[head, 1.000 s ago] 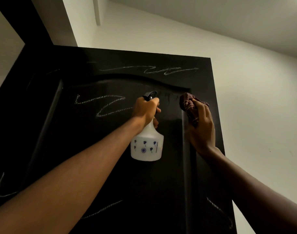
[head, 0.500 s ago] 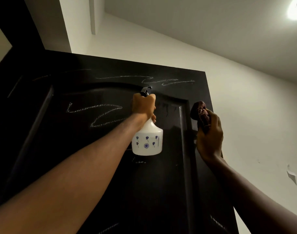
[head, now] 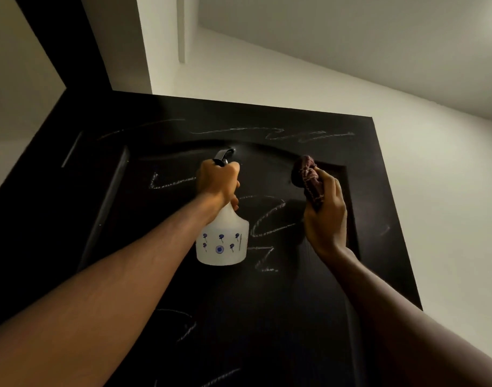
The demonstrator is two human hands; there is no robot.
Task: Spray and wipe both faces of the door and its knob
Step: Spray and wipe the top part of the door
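Spraying the top of the dark door (head: 267, 317), with the cloth (head: 306, 177) waiting alongside.

The left hand (head: 218, 182) is wrapping its fingers tight around the neck of the one spray bottle (head: 222, 241), nozzle pointing at the door's upper panel. The right hand (head: 325, 219) is clamping its fingers on the one bunched cloth, close to the door's right edge. The bottle is looking like light plastic, best taken at the neck under the trigger. The cloth is soft and will be flattening under the palm. The door is stiff but hinged, so hard wiping is likely to be swinging it. There is one door face showing, with roughly eight chalk scribbles (head: 267, 219) across it, some faint. The knob is not showing anywhere on the door here.
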